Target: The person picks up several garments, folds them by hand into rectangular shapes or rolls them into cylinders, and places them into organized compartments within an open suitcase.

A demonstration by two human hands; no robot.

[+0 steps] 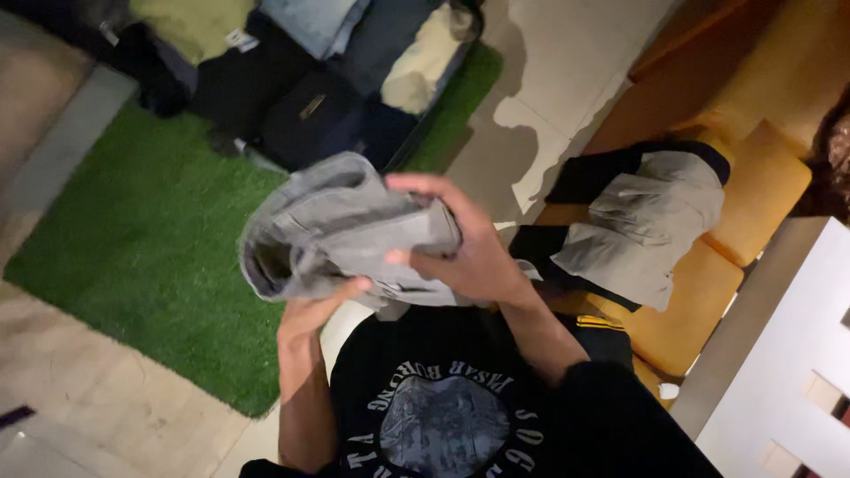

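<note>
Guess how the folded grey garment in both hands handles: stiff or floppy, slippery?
Probably floppy: the grey garment sags in soft folds around the right hand and the left hand. Likely light, since the fingers alone carry it. Probably not slippery; the cloth looks matte, though the picture is blurred.

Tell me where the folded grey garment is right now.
In the head view the folded grey garment sits centre frame, held between the left hand below and the right hand, above the green turf mat.

Green rug point(150, 230) on pale tiled floor point(549, 80); orange cushioned sofa point(761, 186).
</note>
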